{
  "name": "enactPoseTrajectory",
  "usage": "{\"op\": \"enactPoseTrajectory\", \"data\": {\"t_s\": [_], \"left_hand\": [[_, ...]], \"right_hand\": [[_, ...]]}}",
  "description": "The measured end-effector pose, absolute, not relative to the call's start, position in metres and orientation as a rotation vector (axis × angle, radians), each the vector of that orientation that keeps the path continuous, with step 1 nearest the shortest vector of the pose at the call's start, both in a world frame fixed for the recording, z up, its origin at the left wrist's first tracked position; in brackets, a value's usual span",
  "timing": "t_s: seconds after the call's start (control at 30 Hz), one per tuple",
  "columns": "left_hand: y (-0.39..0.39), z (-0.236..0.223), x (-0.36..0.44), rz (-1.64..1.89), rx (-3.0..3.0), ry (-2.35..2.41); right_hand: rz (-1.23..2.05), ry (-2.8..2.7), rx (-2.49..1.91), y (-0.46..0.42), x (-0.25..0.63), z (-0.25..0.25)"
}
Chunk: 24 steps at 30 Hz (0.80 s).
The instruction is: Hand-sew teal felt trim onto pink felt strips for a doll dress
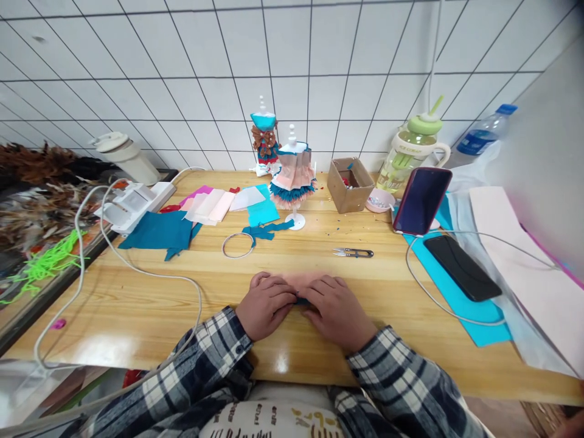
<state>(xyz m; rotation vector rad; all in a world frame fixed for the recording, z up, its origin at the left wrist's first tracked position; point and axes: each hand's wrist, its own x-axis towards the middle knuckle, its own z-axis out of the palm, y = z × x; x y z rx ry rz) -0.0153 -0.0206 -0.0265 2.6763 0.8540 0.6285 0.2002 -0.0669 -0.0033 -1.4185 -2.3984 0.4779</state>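
Near the front of the table, my left hand (pixel 268 305) and my right hand (pixel 341 311) meet over a pink piece of crepe-like material (pixel 298 280) lying flat. A dark teal strip (pixel 301 300) runs along its near edge, partly covered by my fingers. Both hands have their fingers curled and pressed together on this edge, the thumbs toward me. Just beyond my hands lie thread snips (pixel 353 252) and a thin round hoop (pixel 237 245). Behind these stands a small white dress form (pixel 295 220) wearing a ruffled pink and teal dress (pixel 293 173).
Teal (pixel 157 234) and pale pink sheets (pixel 210 207) lie at left beside a power strip (pixel 137 204). A white cable (pixel 182 277) crosses there. A cardboard box (pixel 350 188) and drink jug (pixel 408 152) stand behind. Two phones (pixel 423 201) occupy the right side.
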Motion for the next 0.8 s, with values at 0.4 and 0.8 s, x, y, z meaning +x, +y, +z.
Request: {"op": "enactPoseTrajectory", "data": {"t_s": [0.4,0.8], "left_hand": [[-0.0177,-0.0231,-0.0142,0.599,2.631,0.836],[-0.0179,-0.0245,-0.0153,0.593,2.639,0.834]], "right_hand": [[0.490,-2.385,-1.493,-0.0631,0.1982,-0.0129],[0.400,-2.434,-1.475,-0.0644,0.1921,-0.0115]]}}
